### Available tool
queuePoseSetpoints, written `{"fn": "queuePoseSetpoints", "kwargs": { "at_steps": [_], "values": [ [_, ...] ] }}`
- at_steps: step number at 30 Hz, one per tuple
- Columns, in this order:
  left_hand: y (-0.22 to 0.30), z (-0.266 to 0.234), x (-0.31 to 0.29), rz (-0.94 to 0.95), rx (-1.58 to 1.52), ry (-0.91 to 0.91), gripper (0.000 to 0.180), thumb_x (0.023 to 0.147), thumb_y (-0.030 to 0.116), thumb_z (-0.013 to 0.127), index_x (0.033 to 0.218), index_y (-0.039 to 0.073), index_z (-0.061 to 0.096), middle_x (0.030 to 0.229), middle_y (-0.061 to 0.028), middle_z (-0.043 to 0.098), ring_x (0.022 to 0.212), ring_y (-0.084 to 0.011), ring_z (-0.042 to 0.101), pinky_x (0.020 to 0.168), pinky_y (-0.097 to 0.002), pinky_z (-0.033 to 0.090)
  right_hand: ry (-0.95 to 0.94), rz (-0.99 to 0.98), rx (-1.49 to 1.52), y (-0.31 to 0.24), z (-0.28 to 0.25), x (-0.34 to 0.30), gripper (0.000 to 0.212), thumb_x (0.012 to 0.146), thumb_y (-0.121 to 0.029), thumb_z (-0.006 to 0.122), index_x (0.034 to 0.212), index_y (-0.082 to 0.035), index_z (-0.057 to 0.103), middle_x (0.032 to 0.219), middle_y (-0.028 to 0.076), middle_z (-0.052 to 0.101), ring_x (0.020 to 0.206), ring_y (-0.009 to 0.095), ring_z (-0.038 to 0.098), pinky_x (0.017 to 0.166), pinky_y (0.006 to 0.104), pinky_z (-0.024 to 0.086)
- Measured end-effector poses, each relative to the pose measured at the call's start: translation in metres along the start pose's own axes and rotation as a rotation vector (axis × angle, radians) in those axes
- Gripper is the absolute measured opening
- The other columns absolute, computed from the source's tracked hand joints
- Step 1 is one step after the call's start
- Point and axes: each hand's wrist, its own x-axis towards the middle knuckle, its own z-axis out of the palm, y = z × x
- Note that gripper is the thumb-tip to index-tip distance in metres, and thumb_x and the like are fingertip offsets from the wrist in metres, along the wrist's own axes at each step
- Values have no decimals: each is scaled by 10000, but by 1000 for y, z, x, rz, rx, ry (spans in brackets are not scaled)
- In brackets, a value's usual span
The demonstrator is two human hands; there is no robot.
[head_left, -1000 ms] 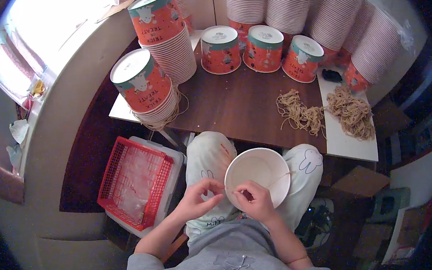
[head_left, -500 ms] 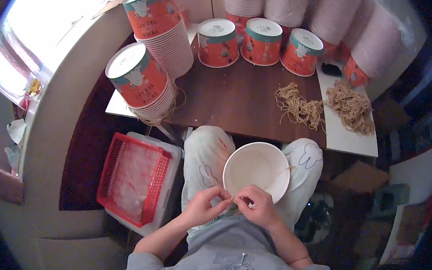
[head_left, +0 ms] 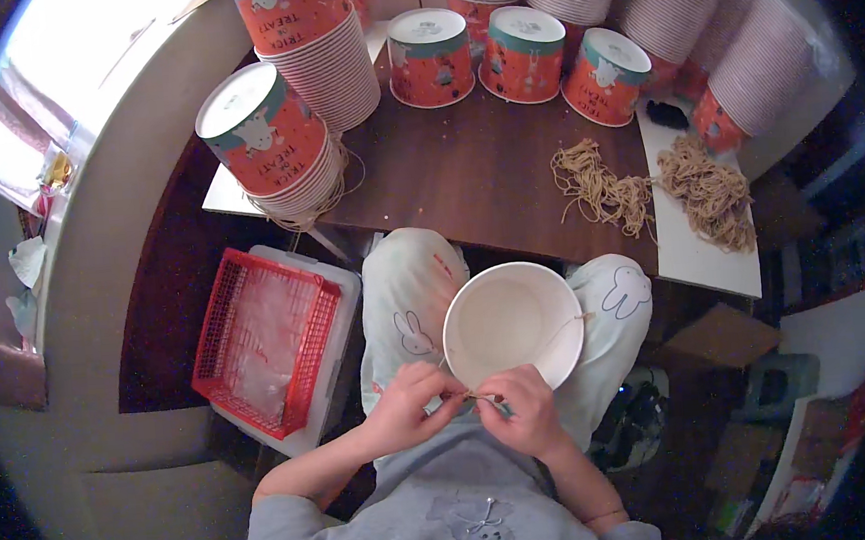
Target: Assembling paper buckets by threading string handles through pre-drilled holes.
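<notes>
A white-lined paper bucket [head_left: 506, 315] sits between my knees with its open mouth facing up. At its near rim, my left hand [head_left: 412, 407] pinches a thin tan cord [head_left: 483, 398] between thumb and fingers. My right hand [head_left: 525, 414] grips the same cord just to the right, so a short twisted length shows between the fingertips. Across the bucket's right rim lies another bit of tan cord [head_left: 584, 317], reaching down inside. The bucket's outer wall is mostly hidden by my hands and legs.
Upside-down orange and teal buckets [head_left: 430, 64] line the brown table [head_left: 436, 179], with tall bucket stacks [head_left: 324, 77] around them. Tan cord bundles [head_left: 602, 188] lie at the table's right. A red basket [head_left: 267, 342] holding clear plastic stands left of my legs.
The table and its buckets have shifted slightly upward in the view. My hands stay at the near rim, and more of the cord shows between my fingertips.
</notes>
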Motion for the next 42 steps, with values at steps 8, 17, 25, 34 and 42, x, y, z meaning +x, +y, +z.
{"fn": "queuePoseSetpoints", "kwargs": {
  "at_steps": [8,17,25,34,42],
  "values": [
    [2,-1,1,10,36,-5,122,711,83,613,824,67,569,734,-55,537,723,-219,530,664,-324,380,33,-97,-16,2,2,-2,278,601,-71,712,827,-98,552,789,10,570,672,184,529,626,327,403],
    [0,0,3,-33,-85,-5,89,731,74,606,810,54,571,726,-68,552,708,-227,539,644,-325,395,27,-236,-225,6,0,-8,138,672,-92,624,809,-104,608,789,-15,580,663,130,544,661,306,396],
    [1,1,5,-14,-74,6,75,728,68,609,791,51,572,709,-72,537,690,-233,528,618,-331,400,63,-224,-243,7,3,-8,127,697,-111,645,814,-109,593,762,-22,585,644,127,545,644,309,392],
    [2,3,5,-3,-2,51,101,702,70,643,781,47,584,676,-76,504,663,-235,497,577,-336,391,84,-176,-205,9,8,-10,145,660,-59,648,761,-92,550,728,-9,570,652,156,548,621,320,389],
    [1,6,3,0,56,71,86,686,38,619,748,39,559,681,-86,500,681,-260,487,599,-344,374,43,-151,-210,11,13,-15,126,685,-85,625,761,-83,525,735,26,538,676,191,547,664,348,422]
  ]
}}
